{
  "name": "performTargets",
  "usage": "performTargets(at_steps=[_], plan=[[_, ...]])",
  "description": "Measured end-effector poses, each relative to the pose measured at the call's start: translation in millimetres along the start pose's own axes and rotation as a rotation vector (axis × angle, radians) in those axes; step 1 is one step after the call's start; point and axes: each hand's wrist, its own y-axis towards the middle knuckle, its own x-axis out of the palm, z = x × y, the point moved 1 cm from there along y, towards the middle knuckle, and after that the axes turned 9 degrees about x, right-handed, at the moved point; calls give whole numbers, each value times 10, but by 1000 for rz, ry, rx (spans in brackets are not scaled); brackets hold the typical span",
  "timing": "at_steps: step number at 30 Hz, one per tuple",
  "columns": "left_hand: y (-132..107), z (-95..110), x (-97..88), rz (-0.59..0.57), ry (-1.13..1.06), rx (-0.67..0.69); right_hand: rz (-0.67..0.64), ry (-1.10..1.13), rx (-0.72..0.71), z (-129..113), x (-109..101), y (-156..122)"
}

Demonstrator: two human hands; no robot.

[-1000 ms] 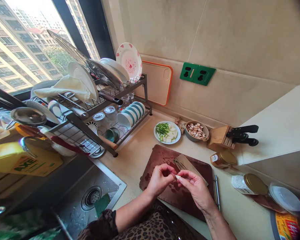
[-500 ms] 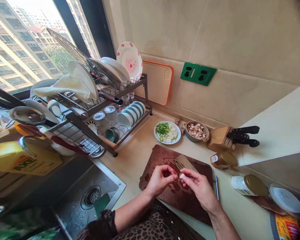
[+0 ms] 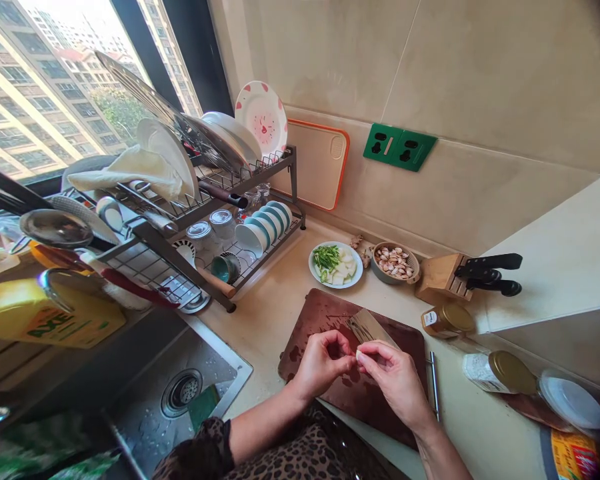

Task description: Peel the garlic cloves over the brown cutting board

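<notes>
Over the dark red cutting board point(image 3: 325, 313), my left hand point(image 3: 323, 363) and my right hand point(image 3: 395, 380) meet fingertip to fingertip. Both are closed in a pinch on a small white garlic clove point(image 3: 357, 357), which is nearly hidden by the fingers now. A cleaver point(image 3: 367, 328) lies flat on the board just beyond my hands. Behind the board stand a white plate of chopped greens and white slices point(image 3: 336, 264) and a grey bowl of garlic cloves point(image 3: 395, 262).
A two-tier dish rack point(image 3: 215, 220) with plates, bowls and cups stands at the left, above a steel sink point(image 3: 180, 393). A knife block point(image 3: 447, 277), jars point(image 3: 445, 320) and a lidded container point(image 3: 573, 403) crowd the right. A pale cutting board point(image 3: 315, 163) leans on the wall.
My hands have closed more tightly around the clove, so less of it shows. They sank slightly toward the board. Nothing else has moved.
</notes>
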Motion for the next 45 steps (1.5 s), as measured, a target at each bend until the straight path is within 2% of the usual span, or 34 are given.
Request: performTargets(at_steps=[5, 9, 13, 18, 24, 27, 31, 35, 40, 45], plan=[[-9, -39, 20, 55, 16, 23, -42, -5, -25, -52, 83, -54], [4, -5, 27, 94, -56, 9, -58, 115, 37, -70, 81, -37], [6, 62, 25, 82, -140, -19, -47, 188, 74, -16, 3, 21], [-1, 19, 12, 44, -146, 10, 4, 100, 64, 50, -7, 23], [-7, -70, -12, 53, -95, 3, 27, -51, -18, 19, 25, -27], [-15, -40, 3, 53, -101, -14, 39, -135, -90, -13, 28, -39], [-28, 21, 55, 102, -108, -2, 121, -238, -214, -58, 52, -53], [-43, 44, 86, 160, -97, 19, 149, -257, -257, -73, 96, -68], [-55, 42, 83, 180, -119, 21, 134, -176, -217, -30, 132, -64], [-28, 77, 70, 136, -204, -53, 23, 131, 13, 56, 131, -14]])
